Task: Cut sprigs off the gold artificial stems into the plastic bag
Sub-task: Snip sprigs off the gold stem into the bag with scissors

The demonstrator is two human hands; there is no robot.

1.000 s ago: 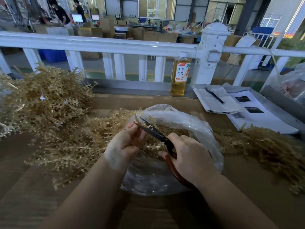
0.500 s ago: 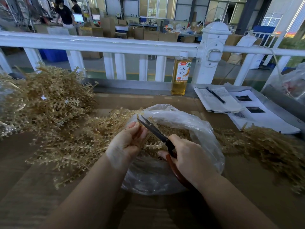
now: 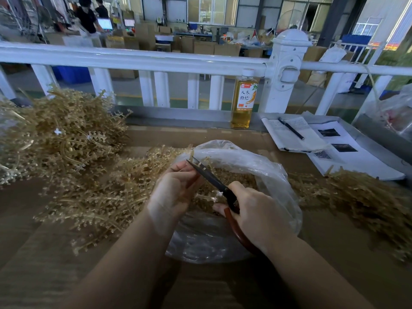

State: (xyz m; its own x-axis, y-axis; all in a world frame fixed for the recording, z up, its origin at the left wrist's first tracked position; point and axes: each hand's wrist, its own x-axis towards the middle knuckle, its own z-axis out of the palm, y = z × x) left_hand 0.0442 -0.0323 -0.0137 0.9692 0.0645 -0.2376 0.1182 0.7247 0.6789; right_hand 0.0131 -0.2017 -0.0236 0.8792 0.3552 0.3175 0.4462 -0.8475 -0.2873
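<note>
A clear plastic bag (image 3: 274, 172) lies open on the brown table, holding cut gold sprigs (image 3: 236, 177). My left hand (image 3: 176, 190) pinches a gold stem over the bag's left rim. My right hand (image 3: 256, 208) grips red-handled scissors (image 3: 214, 181); their dark blades point up-left and are nearly closed beside my left fingers. A big heap of gold stems (image 3: 60, 132) fills the left of the table, and more stems (image 3: 100, 197) spread out toward the bag. Another pile of gold pieces (image 3: 365, 197) lies at the right.
A bottle of amber drink (image 3: 243, 103) stands at the table's back edge by a white railing (image 3: 156, 61). An open notebook with a pen (image 3: 292, 134) and printed sheets (image 3: 347, 157) lie at the back right. Two people work in the distance.
The scissor blades, open a second ago, have come nearly together at the stem in my left hand. Both hands have stayed over the bag.
</note>
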